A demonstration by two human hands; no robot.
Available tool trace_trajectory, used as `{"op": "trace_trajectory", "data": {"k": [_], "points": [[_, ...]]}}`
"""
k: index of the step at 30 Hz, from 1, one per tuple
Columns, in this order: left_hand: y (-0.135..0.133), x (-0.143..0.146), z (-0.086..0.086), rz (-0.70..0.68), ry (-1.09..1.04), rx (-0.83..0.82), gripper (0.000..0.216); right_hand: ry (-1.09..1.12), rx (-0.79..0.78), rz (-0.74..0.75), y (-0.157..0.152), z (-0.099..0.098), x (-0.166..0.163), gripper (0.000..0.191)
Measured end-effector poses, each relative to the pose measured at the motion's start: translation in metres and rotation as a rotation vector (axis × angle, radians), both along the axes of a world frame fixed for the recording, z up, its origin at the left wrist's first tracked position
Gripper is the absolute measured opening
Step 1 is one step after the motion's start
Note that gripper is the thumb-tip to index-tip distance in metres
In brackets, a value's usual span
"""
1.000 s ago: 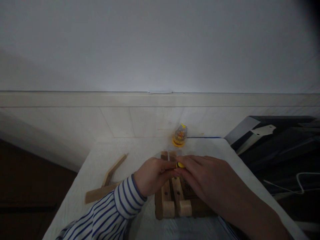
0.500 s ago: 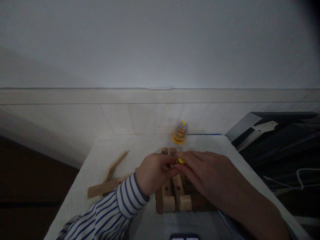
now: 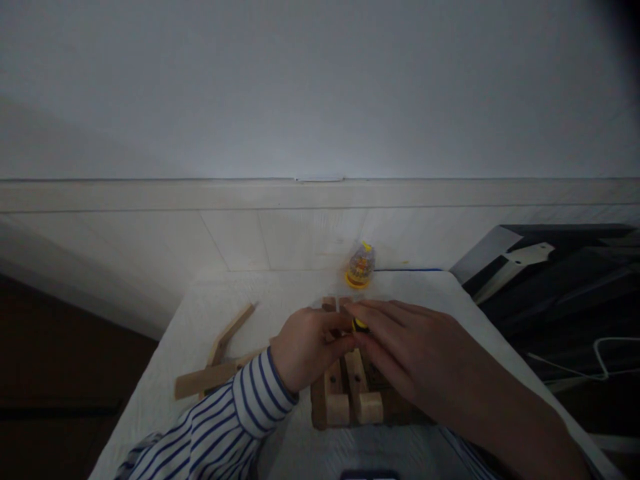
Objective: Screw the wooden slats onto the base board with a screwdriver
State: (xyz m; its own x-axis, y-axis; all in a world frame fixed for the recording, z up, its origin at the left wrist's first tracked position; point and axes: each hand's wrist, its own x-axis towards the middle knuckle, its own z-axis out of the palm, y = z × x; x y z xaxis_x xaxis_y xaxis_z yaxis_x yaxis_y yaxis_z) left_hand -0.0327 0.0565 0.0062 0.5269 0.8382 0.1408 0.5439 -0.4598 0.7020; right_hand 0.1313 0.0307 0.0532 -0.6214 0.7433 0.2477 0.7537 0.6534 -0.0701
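Observation:
My right hand (image 3: 405,343) is closed around a small yellow-and-black screwdriver (image 3: 360,325), of which only part of the handle shows between thumb and fingers. Just left of it, my left hand (image 3: 307,347) pinches thumb and forefinger together at the screwdriver's near end; what lies between those fingertips is hidden. Both hands are over a wooden assembly with two parallel light bars (image 3: 356,373), each with a dark hole and a rounded block at the front. A brown wooden base (image 3: 319,403) lies under the bars, partly covered by my right hand.
Loose wooden pieces (image 3: 203,381) lie left on the white table (image 3: 165,373), partly behind my striped sleeve. A clear cone-shaped container with a yellow base (image 3: 359,270) stands at the back by the wall. Dark flat items and a white cable (image 3: 600,360) are at the right.
The screwdriver handle has turned between my right fingers, showing more black and less yellow. My right fingers have shifted slightly left; my left hand has stayed in place.

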Motion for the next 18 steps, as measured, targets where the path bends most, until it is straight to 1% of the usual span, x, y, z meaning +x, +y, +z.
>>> {"op": "trace_trajectory", "data": {"k": [7,14,18], "points": [[0.0,0.0005,0.0008,0.018,-0.003,-0.025,0.01,0.011,0.014,0.051,0.0033,0.0001,-0.0007,0.031],[-0.0022,0.0039,-0.0024,0.044,-0.046,-0.076,0.012,0.06,-0.093,0.061,0.0059,-0.0017,0.0014,0.025],[-0.0036,0.0053,-0.0037,0.077,-0.078,-0.115,0.014,0.087,-0.117,0.067,0.0064,-0.0012,0.0015,0.024]]}}
